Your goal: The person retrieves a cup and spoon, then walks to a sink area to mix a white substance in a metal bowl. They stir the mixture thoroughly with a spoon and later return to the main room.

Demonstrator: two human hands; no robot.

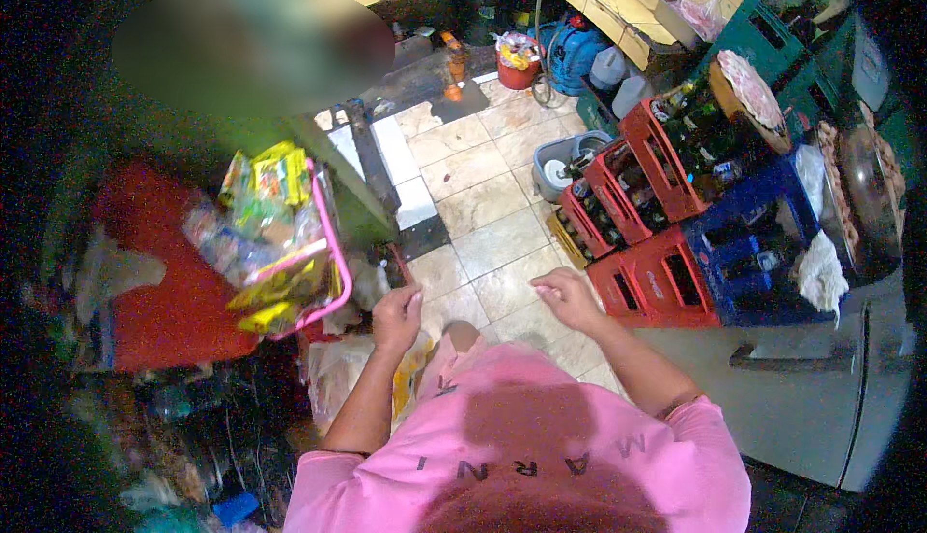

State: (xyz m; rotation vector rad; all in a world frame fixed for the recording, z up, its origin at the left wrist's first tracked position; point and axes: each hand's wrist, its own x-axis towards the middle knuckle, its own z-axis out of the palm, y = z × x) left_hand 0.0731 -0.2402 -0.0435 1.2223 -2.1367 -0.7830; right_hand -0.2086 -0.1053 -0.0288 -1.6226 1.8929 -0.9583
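Observation:
My left hand [397, 320] hangs in front of my body with its fingers loosely curled in. Nothing shows in it. Close to its left stands a pink-rimmed basket [343, 276] heaped with yellow and clear plastic packets [279, 174]. My right hand [568, 300] is also held at waist height, its fingers folded and no object visible in them. Nearest to it are red plastic bottle crates [652, 279], just to the right and apart from the hand. Between the two hands I see the tiled floor [492, 243].
A blue crate [760, 243] of bottles rests above a grey refrigerator [782, 388] at right. Ahead are a grey bucket [554, 178], a red pail [518, 75] and a blue gas cylinder [576, 59]. A red surface [174, 301] lies left; a green wall edge [347, 200] juts out.

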